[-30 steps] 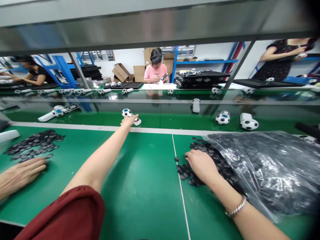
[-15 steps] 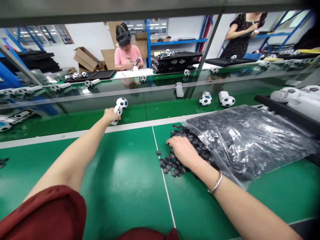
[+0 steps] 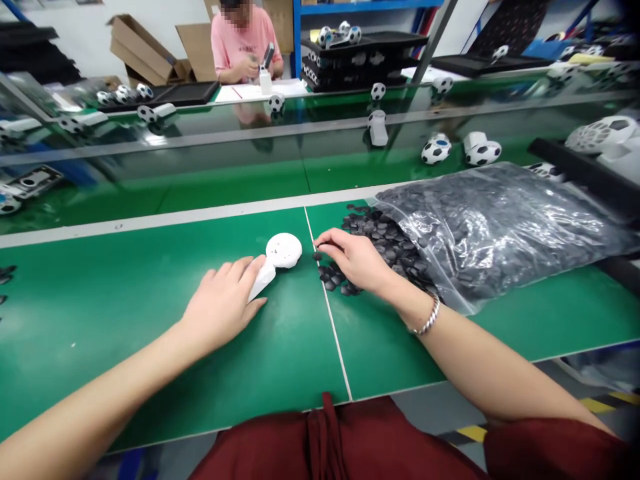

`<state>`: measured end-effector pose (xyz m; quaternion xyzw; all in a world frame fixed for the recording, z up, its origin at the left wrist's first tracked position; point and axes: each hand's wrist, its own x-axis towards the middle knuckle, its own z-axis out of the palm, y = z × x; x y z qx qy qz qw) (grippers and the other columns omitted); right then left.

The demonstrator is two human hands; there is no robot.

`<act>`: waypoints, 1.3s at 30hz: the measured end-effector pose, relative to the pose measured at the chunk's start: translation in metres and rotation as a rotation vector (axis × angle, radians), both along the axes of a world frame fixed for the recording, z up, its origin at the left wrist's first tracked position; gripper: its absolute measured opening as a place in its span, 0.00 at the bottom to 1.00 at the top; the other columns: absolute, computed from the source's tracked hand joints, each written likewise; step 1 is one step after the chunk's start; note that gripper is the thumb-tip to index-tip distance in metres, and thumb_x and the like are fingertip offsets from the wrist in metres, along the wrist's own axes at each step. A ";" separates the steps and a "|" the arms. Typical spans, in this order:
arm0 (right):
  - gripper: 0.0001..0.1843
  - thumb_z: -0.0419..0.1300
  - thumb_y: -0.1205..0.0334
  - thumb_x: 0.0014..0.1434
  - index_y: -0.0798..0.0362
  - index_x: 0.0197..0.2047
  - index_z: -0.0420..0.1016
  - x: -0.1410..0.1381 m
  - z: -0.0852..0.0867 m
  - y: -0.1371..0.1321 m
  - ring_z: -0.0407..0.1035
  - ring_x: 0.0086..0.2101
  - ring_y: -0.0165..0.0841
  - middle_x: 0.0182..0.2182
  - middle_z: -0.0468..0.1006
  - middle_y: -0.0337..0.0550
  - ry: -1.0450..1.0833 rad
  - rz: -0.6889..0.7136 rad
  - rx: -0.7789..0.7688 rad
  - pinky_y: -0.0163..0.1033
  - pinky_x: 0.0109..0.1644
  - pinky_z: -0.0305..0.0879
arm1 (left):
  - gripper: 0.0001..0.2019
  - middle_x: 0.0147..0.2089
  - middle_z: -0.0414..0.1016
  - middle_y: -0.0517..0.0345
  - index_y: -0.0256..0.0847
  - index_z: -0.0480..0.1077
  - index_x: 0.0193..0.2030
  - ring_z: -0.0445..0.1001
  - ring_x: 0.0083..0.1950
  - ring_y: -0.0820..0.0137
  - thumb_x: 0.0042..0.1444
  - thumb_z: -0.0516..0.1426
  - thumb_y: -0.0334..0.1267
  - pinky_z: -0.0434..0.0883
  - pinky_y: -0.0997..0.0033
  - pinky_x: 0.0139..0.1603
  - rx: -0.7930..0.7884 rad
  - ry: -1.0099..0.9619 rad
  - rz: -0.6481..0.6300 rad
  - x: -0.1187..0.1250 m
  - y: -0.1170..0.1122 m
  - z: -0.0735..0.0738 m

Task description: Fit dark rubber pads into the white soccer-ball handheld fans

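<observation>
My left hand [image 3: 223, 297] is closed around the handle of a white ball-headed piece [image 3: 284, 251], low over the green table [image 3: 150, 287]. The upward side of its round head is plain white with a few tiny holes. Close by on the right, my right hand [image 3: 355, 257] pinches a small black patch between thumb and forefinger; the fingers hide most of it. Under and beside that hand lies a heap of black five- or six-sided patches [image 3: 387, 233], spilling from a clear plastic bag [image 3: 500, 220]. One loose patch [image 3: 317, 256] sits on the white line.
Behind the table runs a green belt [image 3: 215, 177] carrying football-patterned pieces [image 3: 436, 149]. A black tray [image 3: 560, 157] with more pieces stands at right. Across the belt, a person in pink [image 3: 245, 47] works with a small part. Several black patches [image 3: 6, 275] lie far left.
My left hand has come back from the belt toward me, with a white piece in it over the table. My right hand has moved left off the heap, pinching a patch. The view has tilted down.
</observation>
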<state>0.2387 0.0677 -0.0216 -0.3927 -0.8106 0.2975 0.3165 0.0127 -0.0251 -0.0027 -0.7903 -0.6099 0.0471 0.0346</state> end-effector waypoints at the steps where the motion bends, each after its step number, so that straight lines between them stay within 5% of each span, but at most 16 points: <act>1: 0.05 0.55 0.67 0.57 0.54 0.35 0.72 -0.001 0.000 -0.002 0.69 0.36 0.30 0.32 0.75 0.41 0.012 -0.004 0.049 0.36 0.43 0.64 | 0.31 0.61 0.58 0.42 0.36 0.50 0.63 0.62 0.56 0.51 0.55 0.52 0.45 0.66 0.52 0.49 -0.011 -0.061 0.006 0.001 0.003 0.001; 4: 0.03 0.58 0.66 0.54 0.54 0.33 0.73 -0.005 -0.001 -0.008 0.67 0.32 0.28 0.30 0.74 0.39 0.076 0.011 0.043 0.35 0.39 0.64 | 0.37 0.64 0.54 0.44 0.37 0.47 0.63 0.57 0.61 0.54 0.50 0.55 0.49 0.63 0.54 0.55 -0.047 -0.282 0.000 0.007 0.020 0.004; 10: 0.02 0.59 0.66 0.54 0.55 0.32 0.71 -0.012 -0.004 -0.019 0.65 0.29 0.26 0.28 0.72 0.37 0.151 0.139 -0.124 0.32 0.34 0.62 | 0.35 0.61 0.56 0.49 0.44 0.45 0.65 0.63 0.57 0.58 0.49 0.51 0.36 0.67 0.60 0.51 -0.192 -0.565 -0.037 0.013 0.035 -0.003; 24: 0.05 0.61 0.65 0.52 0.55 0.27 0.70 -0.025 -0.018 -0.026 0.61 0.25 0.24 0.26 0.65 0.35 0.210 0.152 -0.129 0.31 0.30 0.59 | 0.28 0.54 0.65 0.55 0.48 0.57 0.56 0.68 0.51 0.59 0.49 0.54 0.54 0.68 0.60 0.46 -0.076 -0.535 0.063 0.023 0.034 -0.005; 39: 0.08 0.62 0.61 0.50 0.55 0.25 0.69 -0.022 -0.016 -0.022 0.60 0.24 0.23 0.24 0.65 0.35 0.202 0.071 -0.189 0.31 0.28 0.58 | 0.28 0.54 0.68 0.56 0.47 0.59 0.57 0.69 0.51 0.59 0.50 0.55 0.52 0.68 0.62 0.45 -0.055 -0.553 0.048 0.020 0.035 -0.005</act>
